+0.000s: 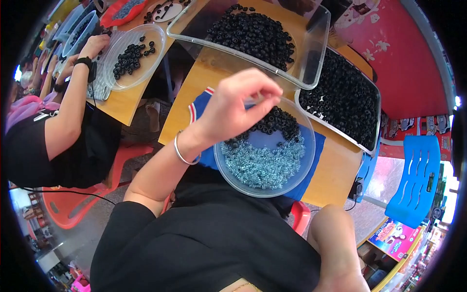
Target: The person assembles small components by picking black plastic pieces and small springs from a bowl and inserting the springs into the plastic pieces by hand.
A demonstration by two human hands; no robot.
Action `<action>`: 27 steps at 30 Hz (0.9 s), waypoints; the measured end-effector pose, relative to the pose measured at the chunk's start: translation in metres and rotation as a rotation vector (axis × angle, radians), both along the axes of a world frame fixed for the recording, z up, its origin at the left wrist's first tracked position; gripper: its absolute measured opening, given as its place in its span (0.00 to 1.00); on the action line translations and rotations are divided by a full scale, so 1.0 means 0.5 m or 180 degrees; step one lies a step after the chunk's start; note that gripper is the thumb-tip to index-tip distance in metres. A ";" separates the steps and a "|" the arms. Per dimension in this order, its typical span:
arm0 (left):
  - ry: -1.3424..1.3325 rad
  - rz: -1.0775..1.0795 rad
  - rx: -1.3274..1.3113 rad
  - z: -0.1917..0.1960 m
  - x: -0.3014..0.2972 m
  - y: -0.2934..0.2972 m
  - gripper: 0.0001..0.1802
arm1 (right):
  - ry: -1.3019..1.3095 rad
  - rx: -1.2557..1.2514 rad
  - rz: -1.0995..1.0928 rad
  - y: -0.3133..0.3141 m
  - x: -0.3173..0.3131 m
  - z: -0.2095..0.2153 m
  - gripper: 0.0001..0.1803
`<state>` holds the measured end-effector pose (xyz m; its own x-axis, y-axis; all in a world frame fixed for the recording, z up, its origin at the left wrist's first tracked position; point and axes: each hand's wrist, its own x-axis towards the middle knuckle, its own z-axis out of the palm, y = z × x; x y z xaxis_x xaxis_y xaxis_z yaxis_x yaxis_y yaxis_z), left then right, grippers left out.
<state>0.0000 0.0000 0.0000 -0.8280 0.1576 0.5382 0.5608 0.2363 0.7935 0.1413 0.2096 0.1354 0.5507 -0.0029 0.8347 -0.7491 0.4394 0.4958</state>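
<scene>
My left hand [243, 104], with a silver bangle on its wrist, is raised over a round clear plastic tray [224, 176]. Its fingers are curled, thumb against fingertips; anything between them is hidden. Small black ring-like parts [287, 121] lie in the tray's far side, partly behind the hand. Shiny pale-blue coils, apparently small springs [262, 165], fill the near side. My right forearm bends back at the elbow toward the lower right edge. Only the base of my right hand [346, 283] shows there; the fingers are cut off by the edge.
Beyond the tray stands a clear bin [318, 53] of black parts. To its right is a white-rimmed tray [373, 141] full of similar parts. A person [68, 126] works at the left beside another round tray [158, 51]. A blue chair [413, 180] stands at right.
</scene>
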 end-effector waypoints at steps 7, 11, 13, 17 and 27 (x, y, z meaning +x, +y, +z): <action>-0.0366 -0.0071 -0.0379 -0.063 0.044 0.001 0.07 | -0.0127 0.0069 0.0493 -0.016 -0.002 -0.004 0.16; -0.0182 -0.0056 -0.1235 -0.087 0.060 -0.006 0.07 | -0.0299 0.0138 0.0121 0.013 0.014 -0.014 0.16; -0.0029 0.0031 -0.2203 -0.100 0.067 -0.003 0.08 | -0.0119 -0.0024 0.0089 0.003 -0.005 -0.004 0.16; 0.0222 0.0278 -0.2928 -0.114 0.077 0.000 0.06 | 0.0032 -0.0096 0.0302 -0.008 -0.004 -0.002 0.17; 0.0209 0.0240 -0.3354 -0.111 0.105 0.016 0.05 | -0.4722 0.1311 -0.0614 0.006 -0.169 -0.226 0.11</action>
